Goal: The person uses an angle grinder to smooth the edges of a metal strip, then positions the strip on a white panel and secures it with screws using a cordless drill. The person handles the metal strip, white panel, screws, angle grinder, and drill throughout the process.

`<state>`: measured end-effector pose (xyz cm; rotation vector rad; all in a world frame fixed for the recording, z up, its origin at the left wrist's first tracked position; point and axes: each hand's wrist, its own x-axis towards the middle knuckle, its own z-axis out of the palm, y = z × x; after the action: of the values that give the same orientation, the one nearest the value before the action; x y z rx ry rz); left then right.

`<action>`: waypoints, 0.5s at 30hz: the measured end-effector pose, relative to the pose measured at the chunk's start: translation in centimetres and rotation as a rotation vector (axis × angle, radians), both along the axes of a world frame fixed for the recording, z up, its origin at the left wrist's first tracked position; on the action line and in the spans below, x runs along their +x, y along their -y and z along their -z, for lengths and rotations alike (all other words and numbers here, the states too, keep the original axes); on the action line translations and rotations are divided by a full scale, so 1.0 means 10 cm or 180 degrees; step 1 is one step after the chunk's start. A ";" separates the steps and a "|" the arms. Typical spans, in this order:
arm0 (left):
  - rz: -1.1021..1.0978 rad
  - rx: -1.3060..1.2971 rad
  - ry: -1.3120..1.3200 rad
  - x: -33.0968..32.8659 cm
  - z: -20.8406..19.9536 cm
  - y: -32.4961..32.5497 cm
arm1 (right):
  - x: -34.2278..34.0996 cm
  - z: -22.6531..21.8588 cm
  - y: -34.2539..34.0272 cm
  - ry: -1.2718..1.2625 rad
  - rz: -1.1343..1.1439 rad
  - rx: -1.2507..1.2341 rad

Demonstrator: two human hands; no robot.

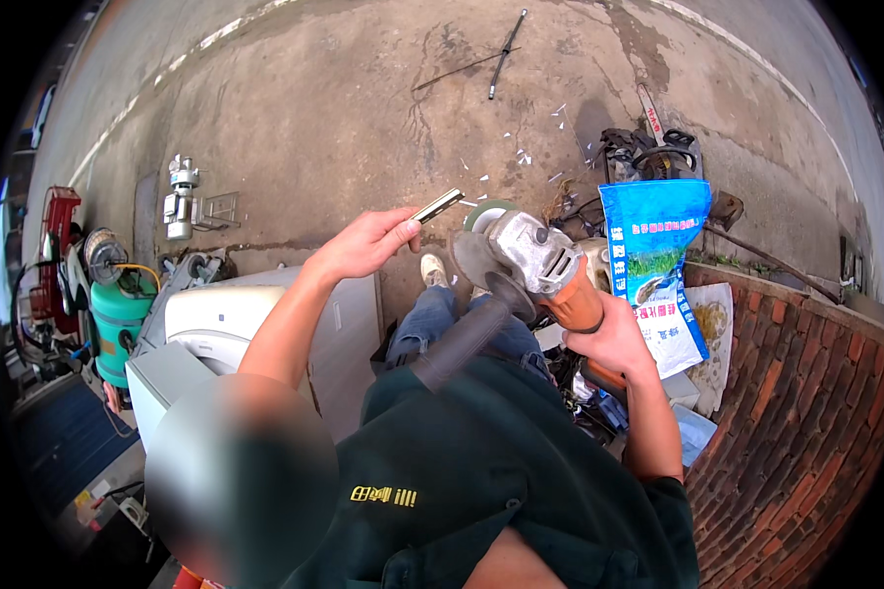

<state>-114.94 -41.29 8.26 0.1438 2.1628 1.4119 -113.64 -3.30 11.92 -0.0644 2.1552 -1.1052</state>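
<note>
In my right hand (614, 339) is an angle grinder (540, 245), gripped by its orange body. The grinder has a grey metal head, and a greenish disc (489, 213) shows at its far left side. Its dark side handle (465, 344) points back toward my body, with no hand on it. Just left of the disc, my left hand (378, 240) pinches a short, flat, gold-and-silver metal piece (438, 205) between thumb and fingers. The free end of this piece points at the disc, with a small gap between them. Whether the disc spins cannot be made out.
A blue printed sack (655, 221) hangs at the right, beside a brick surface (796, 422). Beyond it lies a chainsaw (666, 137). White appliances (221, 319) and a green tank (123, 334) stand at left. White scraps (524, 157) and a black rod (506, 54) lie on the concrete.
</note>
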 end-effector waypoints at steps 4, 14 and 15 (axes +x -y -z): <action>0.0139 -0.0241 -0.0437 0.00 -0.08 0.01 | -0.03 -0.05 0.09 0.0000 0.0018 -0.0030; 0.0353 -0.0242 -0.0498 0.00 -0.11 0.08 | -0.07 -0.04 0.15 -0.0085 -0.0053 0.0035; 0.0338 -0.0227 -0.0455 -0.01 -0.12 0.08 | -0.07 -0.04 0.15 -0.0133 -0.0079 0.0096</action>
<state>-115.00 -42.13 9.50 0.3374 2.2818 1.2984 -114.34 -4.84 12.32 -0.1011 2.2017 -1.0656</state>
